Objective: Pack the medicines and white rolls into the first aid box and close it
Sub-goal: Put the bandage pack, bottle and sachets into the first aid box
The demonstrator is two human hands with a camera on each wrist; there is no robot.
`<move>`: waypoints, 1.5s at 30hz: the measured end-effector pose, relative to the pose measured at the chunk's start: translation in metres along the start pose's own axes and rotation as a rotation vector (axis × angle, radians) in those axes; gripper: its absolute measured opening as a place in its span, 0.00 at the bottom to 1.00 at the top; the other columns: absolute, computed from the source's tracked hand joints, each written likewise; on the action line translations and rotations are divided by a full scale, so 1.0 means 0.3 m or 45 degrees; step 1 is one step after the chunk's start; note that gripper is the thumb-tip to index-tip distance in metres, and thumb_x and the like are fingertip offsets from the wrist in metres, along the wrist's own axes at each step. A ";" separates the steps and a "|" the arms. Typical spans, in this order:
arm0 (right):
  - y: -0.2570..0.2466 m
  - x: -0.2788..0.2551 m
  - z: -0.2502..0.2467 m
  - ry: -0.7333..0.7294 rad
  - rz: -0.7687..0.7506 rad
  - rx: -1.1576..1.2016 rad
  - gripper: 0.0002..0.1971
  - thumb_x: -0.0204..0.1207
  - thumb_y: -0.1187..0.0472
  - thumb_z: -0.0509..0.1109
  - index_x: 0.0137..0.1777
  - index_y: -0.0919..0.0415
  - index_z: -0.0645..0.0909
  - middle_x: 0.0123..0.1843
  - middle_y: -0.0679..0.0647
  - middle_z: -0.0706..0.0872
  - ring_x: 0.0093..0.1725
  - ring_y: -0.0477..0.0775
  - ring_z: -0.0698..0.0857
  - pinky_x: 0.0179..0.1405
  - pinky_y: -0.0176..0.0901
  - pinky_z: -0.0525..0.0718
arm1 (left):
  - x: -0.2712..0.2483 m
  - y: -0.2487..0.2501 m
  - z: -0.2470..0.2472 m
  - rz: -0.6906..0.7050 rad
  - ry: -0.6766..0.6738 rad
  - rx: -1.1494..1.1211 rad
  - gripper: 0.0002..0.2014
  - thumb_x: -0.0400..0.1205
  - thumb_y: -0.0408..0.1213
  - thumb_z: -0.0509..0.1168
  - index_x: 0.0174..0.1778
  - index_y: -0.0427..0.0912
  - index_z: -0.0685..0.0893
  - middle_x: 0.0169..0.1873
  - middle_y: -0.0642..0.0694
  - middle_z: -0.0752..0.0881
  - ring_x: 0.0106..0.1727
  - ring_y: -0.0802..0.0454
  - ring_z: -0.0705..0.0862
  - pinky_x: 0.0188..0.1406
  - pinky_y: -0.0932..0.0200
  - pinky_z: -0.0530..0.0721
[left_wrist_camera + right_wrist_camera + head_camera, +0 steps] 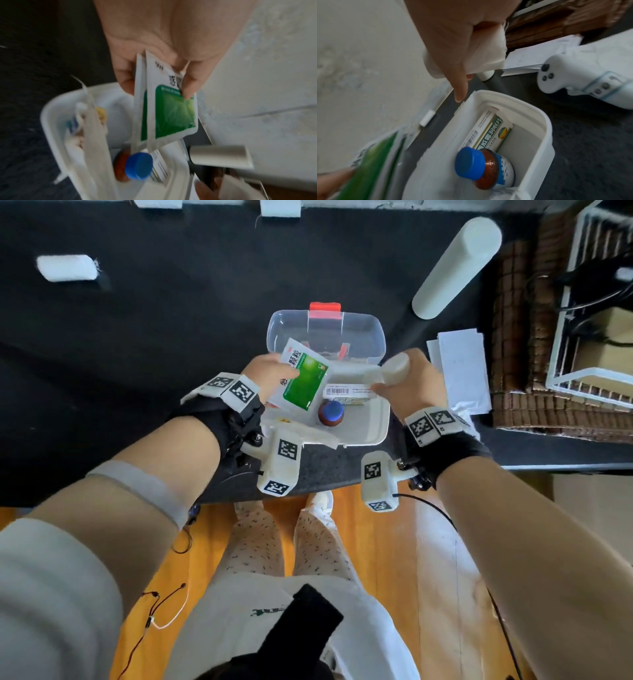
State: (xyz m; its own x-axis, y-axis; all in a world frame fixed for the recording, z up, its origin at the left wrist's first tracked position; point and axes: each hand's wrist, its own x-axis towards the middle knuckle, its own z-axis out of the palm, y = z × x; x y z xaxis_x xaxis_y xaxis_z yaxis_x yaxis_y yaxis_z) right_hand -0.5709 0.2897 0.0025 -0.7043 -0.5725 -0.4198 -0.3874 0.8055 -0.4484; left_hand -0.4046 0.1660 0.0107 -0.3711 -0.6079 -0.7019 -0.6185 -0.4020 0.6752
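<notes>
The white first aid box (373, 436) stands open on the black table, its clear lid (363, 332) with a red latch tipped back. Inside lie a brown bottle with a blue cap (331, 413) (485, 167) (137, 166) and a medicine carton (347, 392) (489, 133). My left hand (265, 373) pinches two green-and-white sachets (303, 378) (169, 108) above the box's left half. My right hand (409, 385) grips a white roll (392, 369) (488, 54) above the box's right rim, with its index finger (460, 86) pointing down.
White paper packets (305, 434) (92, 135) sit in the box's near left part. More white rolls (66, 267) lie far left and along the table's back edge. A long white cylinder (455, 266), stacked papers (462, 371), a woven mat (517, 337) and a white controller (573, 79) lie right.
</notes>
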 end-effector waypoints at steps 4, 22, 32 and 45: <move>0.070 -0.028 -0.020 0.049 0.178 0.182 0.29 0.67 0.53 0.77 0.67 0.58 0.72 0.64 0.57 0.85 0.64 0.61 0.81 0.58 0.46 0.78 | 0.002 0.042 0.159 0.135 -0.096 0.318 0.05 0.79 0.30 0.62 0.41 0.41 0.82 0.39 0.44 0.79 0.45 0.48 0.75 0.35 0.61 0.69; 0.223 -0.060 0.008 0.069 0.293 0.305 0.31 0.68 0.52 0.77 0.70 0.58 0.70 0.64 0.55 0.84 0.65 0.57 0.81 0.52 0.37 0.72 | 0.055 -0.006 0.348 0.322 -0.075 1.079 0.06 0.69 0.33 0.69 0.40 0.41 0.89 0.36 0.44 0.84 0.36 0.45 0.77 0.29 0.63 0.71; 0.211 -0.033 0.034 0.040 0.270 0.284 0.33 0.65 0.51 0.79 0.69 0.55 0.71 0.65 0.57 0.81 0.62 0.57 0.82 0.52 0.39 0.74 | 0.071 -0.010 0.366 0.410 -0.088 1.008 0.13 0.71 0.35 0.72 0.52 0.41 0.89 0.52 0.44 0.90 0.55 0.44 0.86 0.50 0.62 0.76; 0.205 -0.045 0.051 -0.022 0.234 0.259 0.32 0.67 0.55 0.78 0.69 0.57 0.70 0.63 0.54 0.84 0.61 0.55 0.82 0.48 0.39 0.74 | 0.063 -0.037 0.360 0.362 -0.250 0.832 0.15 0.75 0.37 0.71 0.59 0.41 0.87 0.53 0.42 0.89 0.48 0.44 0.86 0.52 0.55 0.85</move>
State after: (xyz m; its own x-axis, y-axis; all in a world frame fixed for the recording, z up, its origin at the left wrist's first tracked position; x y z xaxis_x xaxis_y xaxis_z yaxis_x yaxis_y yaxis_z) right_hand -0.5761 0.3446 -0.0314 -0.7408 -0.4232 -0.5217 -0.1249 0.8498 -0.5121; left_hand -0.4796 0.2329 -0.0344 -0.6578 -0.4698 -0.5887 -0.7435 0.2800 0.6074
